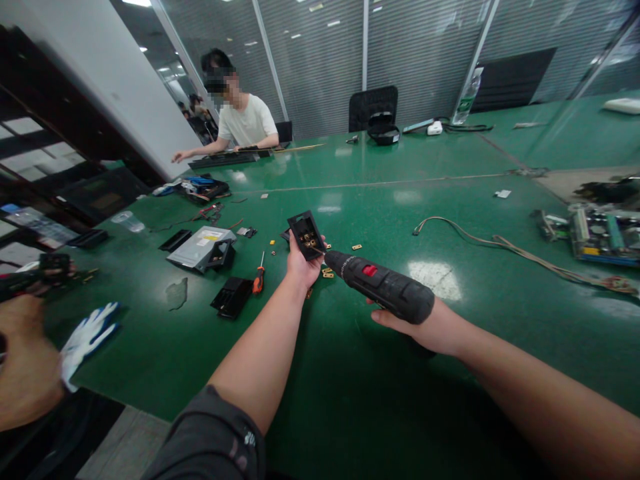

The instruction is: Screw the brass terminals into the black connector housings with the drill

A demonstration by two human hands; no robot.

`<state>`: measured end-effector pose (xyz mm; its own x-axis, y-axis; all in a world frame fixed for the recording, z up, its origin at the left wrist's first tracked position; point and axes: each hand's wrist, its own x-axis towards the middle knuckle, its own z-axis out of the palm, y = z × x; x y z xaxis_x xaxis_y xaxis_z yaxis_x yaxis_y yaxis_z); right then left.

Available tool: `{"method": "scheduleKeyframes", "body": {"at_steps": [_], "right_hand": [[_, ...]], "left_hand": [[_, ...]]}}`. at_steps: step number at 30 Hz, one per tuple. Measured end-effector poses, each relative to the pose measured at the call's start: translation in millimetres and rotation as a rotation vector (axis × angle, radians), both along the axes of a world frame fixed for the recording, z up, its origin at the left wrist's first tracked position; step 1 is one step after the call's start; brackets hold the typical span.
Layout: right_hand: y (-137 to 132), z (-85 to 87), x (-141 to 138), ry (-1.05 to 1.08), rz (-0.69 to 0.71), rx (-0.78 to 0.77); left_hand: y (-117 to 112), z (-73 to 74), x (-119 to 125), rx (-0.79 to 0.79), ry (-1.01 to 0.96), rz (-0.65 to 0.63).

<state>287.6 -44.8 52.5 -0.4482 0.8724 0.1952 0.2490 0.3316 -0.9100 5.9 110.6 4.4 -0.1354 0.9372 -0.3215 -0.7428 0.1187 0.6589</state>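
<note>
My left hand [303, 263] grips a small black plastic housing [306, 235] with brass contacts inside, holding it up above the green bench. My right hand [415, 327] is wrapped around the grip of a black cordless screwdriver [380, 285] with a red button. Its tip meets the housing, though the exact contact point is hard to make out. Just below, several small brass pieces [327, 272] lie on the bench top [350, 373]. An orange-handled screwdriver [258, 277] lies to the left of my left hand, untouched.
A metal disc drive [200, 248] and black plastic casings [231, 297] lie to the left. A circuit board [597, 235] and a loose cable [500, 250] lie to the right. A co-worker's hand [27, 360] is near a white glove [87, 337]. Another person [245, 120] sits across the bench.
</note>
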Motion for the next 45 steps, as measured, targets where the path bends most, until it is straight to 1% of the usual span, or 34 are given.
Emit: {"method": "scheduleKeyframes", "body": {"at_steps": [4,12,17,28,36,45], "right_hand": [[0,1.2,-1,-0.007,-0.005,-0.01],[-2,6.4,-4,0.006,-0.016,0.0],[-1,4.0,-3,-0.004,-0.019,0.011],[-3,2.0,-5,-0.007,-0.027,0.058],[-3,3.9,-5,-0.018,-0.041,0.02],[-2,2.3,-5,-0.014,-0.037,0.033]], "left_hand": [[0,0.6,1,-0.006,0.001,0.005],[-4,8.4,4,-0.019,0.005,0.012],[-5,10.9,5,-0.027,0.004,0.013],[-5,11.0,5,-0.008,-0.018,0.013],[-6,12.4,7,0.002,-0.003,0.021],[-5,11.0,5,-0.002,-0.012,0.002]]}}
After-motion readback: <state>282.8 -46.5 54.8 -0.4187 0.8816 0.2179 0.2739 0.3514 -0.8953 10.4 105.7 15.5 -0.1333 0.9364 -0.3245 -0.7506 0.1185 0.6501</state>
